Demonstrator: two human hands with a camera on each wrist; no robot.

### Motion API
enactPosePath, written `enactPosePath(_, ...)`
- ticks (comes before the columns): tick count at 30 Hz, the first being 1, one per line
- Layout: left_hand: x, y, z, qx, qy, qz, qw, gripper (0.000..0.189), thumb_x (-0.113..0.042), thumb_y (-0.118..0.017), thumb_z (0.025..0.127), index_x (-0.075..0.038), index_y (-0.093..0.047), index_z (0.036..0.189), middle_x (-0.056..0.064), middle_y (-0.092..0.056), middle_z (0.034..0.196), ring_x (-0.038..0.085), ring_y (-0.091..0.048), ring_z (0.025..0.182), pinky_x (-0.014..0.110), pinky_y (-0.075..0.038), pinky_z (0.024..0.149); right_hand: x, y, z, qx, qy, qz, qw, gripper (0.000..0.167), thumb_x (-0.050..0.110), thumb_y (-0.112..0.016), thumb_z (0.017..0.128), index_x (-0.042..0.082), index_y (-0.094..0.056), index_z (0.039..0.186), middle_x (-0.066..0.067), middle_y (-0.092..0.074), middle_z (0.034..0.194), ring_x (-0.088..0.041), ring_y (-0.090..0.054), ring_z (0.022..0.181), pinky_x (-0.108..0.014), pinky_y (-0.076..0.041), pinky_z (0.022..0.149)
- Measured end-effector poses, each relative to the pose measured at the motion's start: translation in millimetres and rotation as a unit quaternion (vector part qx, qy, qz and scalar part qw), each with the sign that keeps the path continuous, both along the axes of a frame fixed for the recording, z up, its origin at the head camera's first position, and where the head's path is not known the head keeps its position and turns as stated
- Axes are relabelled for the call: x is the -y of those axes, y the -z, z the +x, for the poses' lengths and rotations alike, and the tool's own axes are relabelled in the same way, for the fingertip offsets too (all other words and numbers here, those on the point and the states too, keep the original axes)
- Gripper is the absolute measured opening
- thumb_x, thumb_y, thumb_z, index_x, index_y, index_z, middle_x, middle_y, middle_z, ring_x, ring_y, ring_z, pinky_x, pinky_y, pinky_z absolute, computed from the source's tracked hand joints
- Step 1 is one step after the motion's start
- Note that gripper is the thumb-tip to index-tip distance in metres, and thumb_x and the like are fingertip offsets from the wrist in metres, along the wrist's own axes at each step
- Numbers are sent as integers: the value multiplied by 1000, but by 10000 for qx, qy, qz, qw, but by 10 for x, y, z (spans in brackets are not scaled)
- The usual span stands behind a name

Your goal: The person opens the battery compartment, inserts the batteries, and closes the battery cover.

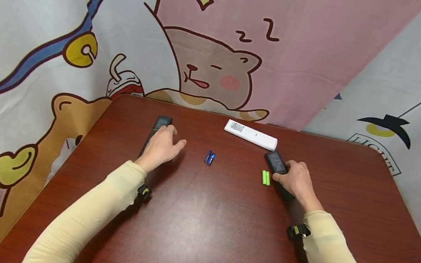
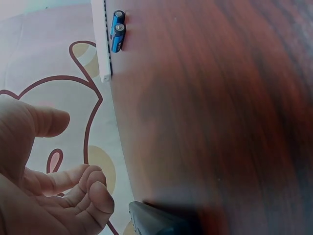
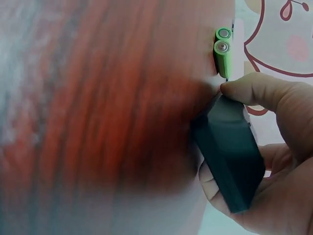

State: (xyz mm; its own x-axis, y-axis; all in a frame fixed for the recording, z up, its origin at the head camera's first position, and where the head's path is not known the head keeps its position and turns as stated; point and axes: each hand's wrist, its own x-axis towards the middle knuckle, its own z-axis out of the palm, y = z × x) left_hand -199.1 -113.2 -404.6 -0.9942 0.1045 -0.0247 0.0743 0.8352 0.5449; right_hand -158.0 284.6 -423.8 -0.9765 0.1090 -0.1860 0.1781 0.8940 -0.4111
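My right hand [image 1: 297, 181] grips a black remote control [image 1: 276, 161] between thumb and fingers; in the right wrist view the remote's end [image 3: 230, 152] shows tilted in the grasp. Two green batteries [image 1: 265, 178] lie side by side just left of it. Over a second black remote control [image 1: 163, 121] at the left hovers my left hand [image 1: 160, 147], its fingers loosely bent and holding nothing. The left wrist view has that remote [image 2: 156, 220] apart from the fingers. Two blue batteries [image 1: 210, 157] lie between the hands.
Behind the right-hand remote lies a white remote control [image 1: 250, 135], back side up. Everything rests on a dark red-brown wooden table [image 1: 194, 230]. A cartoon-printed cloth [image 1: 291, 71] hangs along the table's far edge.
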Motion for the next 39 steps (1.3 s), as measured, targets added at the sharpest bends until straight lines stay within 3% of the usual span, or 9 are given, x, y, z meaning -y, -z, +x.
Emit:
enactPosePath(7,-35,-3,7,34,-22,-11,10000,49,-36,-66,99,3,-58,127,19,-58,111,34,-60,92,50,-53,81,-12,-22,12,58,113,-329,9994,56,20,-73,88,-14,-50,126,-34,-60,111,-40,-59,91,-47,-51,76)
enactPosePath(14,-56,3,11,91,-16,20,10000,49,-36,-65,100,3,-58,128,17,-58,109,32,-59,89,47,-51,76,-19,-107,26,151,310,-670,9972,60,21,-70,91,-17,-44,129,-35,-58,112,-39,-59,92,-44,-53,73)
enactPosePath(21,-94,-5,25,44,3,95,9999,48,-36,-66,99,3,-60,127,15,-57,101,30,-58,84,43,-49,71,-24,-126,35,-29,355,-1008,9943,65,23,-70,94,-17,-42,137,-34,-57,116,-38,-58,95,-42,-51,74)
enactPosePath(24,-113,3,27,-11,17,113,9999,46,-36,-66,98,2,-60,125,15,-58,102,30,-58,86,44,-50,73,-6,-135,37,-200,378,-1423,9889,63,21,-70,95,-13,-43,141,-31,-58,119,-35,-58,95,-36,-49,73)
enactPosePath(28,-145,18,31,-91,67,177,9998,44,-33,-65,99,2,-60,124,15,-60,104,30,-60,88,45,-51,74,36,-160,54,-273,473,-2389,9695,63,18,-70,97,-5,-41,147,-26,-57,124,-23,-61,89,-29,-52,68)
enactPosePath(32,-189,11,52,-154,124,246,9995,43,-32,-64,99,3,-61,124,15,-61,104,30,-61,88,45,-52,75,81,-177,68,-199,539,-3591,9315,63,15,-67,100,-1,-34,150,-22,-55,121,-16,-71,82,-33,-62,72)
enactPosePath(35,-231,-7,76,-194,146,306,9992,42,-31,-64,99,2,-62,123,15,-61,103,30,-61,89,46,-52,76,116,-179,63,-132,561,-4348,8987,60,11,-65,101,1,-30,148,-20,-53,116,-18,-76,79,-41,-63,77)
enactPosePath(39,-292,-23,99,-239,188,383,9988,41,-31,-64,99,2,-62,123,17,-63,104,29,-61,89,46,-52,77,163,-186,51,-120,631,-4858,8717,54,11,-64,102,5,-30,143,-17,-52,114,-18,-76,77,-43,-63,78)
